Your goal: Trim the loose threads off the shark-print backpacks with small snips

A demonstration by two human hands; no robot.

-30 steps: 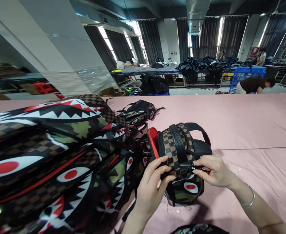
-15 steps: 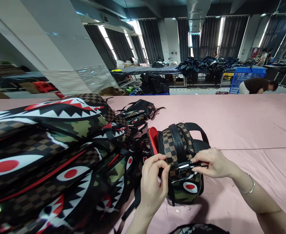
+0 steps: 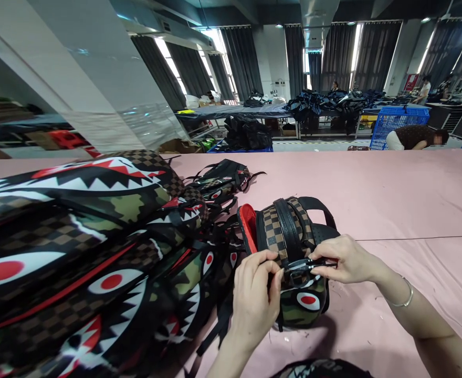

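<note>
A small backpack with brown checks, black straps and a camouflage lower part with a red eye lies in front of me. Its red-lined flap stands open on the left. My left hand is at the bag's near left side, thumb and fingertips pinched together against it; what they hold is hidden. Between the thumb and fingers of my right hand is a slim black tool with a shiny front part, lying across the bag towards my left fingertips. Its exact kind cannot be made out.
Large shark-mouth backpacks are piled on the left of the pink tabletop. Another small backpack lies farther back. A dark item shows at the near edge. Beyond the table, a person bends beside a blue crate.
My left hand has moved slightly right and up, closer to the tool's tip. The right hand keeps its hold, with the tool's shiny part turned slightly. The bag stays nearly in place.
</note>
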